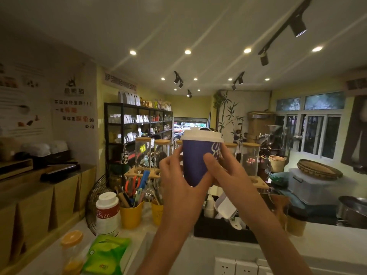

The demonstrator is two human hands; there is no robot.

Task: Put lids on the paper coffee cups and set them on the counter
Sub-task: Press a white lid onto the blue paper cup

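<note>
While held aloft mid-scene: blue paper cup [195,163], white lid [201,135] on, left hand [176,175] & right hand [222,169] both clamped round it. Step: lidding, approx. done. Next: lower upright to counter [327,241], near right.

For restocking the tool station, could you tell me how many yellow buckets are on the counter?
2: one yellow bucket beside the white bottle, another just right of it, partly hidden by the left hand.
</note>
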